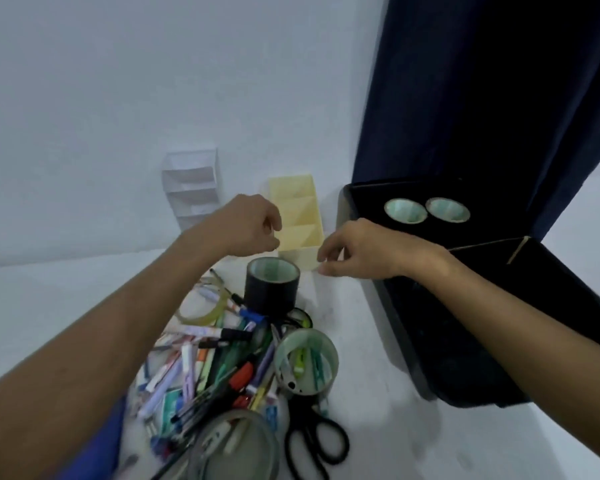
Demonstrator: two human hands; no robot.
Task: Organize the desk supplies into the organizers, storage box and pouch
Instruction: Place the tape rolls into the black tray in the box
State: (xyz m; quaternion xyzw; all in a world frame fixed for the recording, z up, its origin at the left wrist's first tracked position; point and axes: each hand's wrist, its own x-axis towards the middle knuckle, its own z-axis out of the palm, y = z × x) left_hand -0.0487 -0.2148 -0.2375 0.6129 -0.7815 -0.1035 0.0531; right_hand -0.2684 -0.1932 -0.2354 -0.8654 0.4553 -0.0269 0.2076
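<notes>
Up against the wall, the yellow organizer (300, 216) stood on the white desk (378, 393), its three slanted compartments showing nothing inside. A white tiered organizer (192, 183) stood to its left, also against the wall, and its shelves looked bare too. To the right lay the dark storage box (430, 341), lid open, with two tape rolls (426, 210) side by side in its far end.

Both hands met at the yellow organizer. The left hand (248, 230) had its fingers curled at the organizer's left edge near the front compartment; whether it truly gripped the wall could not be told. The right hand (355, 249) pinched the organizer's near right corner between thumb and fingers.

Just in front of the organizer stood a black tape roll (271, 289) on end. Nearer the person lay a heap of pens and markers (205, 362), with a thin clear tape ring (201, 315) at its far left side. A clear tape roll (307, 362) rested on the heap with pens showing through its core, black scissors (317, 441) lay beside it, and another large clear tape roll (236, 448) sat blurred at the near edge.
</notes>
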